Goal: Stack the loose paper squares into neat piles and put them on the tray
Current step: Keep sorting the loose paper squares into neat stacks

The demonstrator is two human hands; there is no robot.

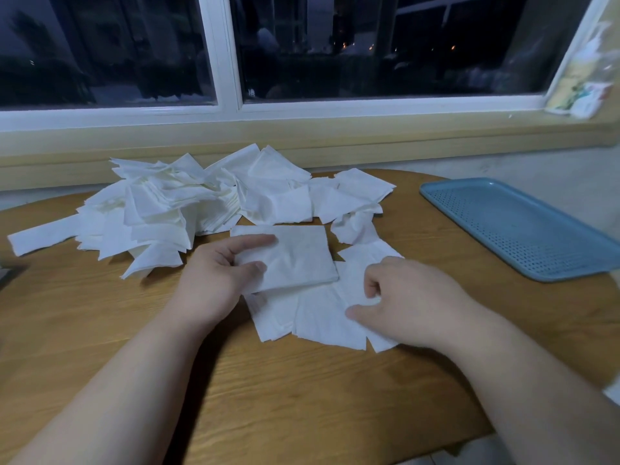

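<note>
Two bare forearms reach out from under the camera across the wooden worktop, and the hands meet over a patch of paper near its middle.

The left hand grips a small squared-up stack by its left edge. Its thumb and forefinger lie on top, and the other fingers are hidden underneath. The stack is held a little above a few loose squares, which lie flat and overlapping on the wood.

The right hand rests on those squares. Its fingers are curled with the tips down on the paper, and the thumb lies flat beside them. I cannot tell whether they are pinching a sheet or only pressing on it.

Behind the hands, towards the window, a big untidy heap of squares spreads across the far side of the worktop. Some of them are crumpled or standing on edge.

The blue perforated tray sits well apart at the right edge, with no pile on it yet.

The job looks to be in its early part. One thin stack is being built and nothing has been delivered. The squares under the hands have yet to be gathered, and nearly the whole heap remains to be sorted, squared and carried across.
</note>
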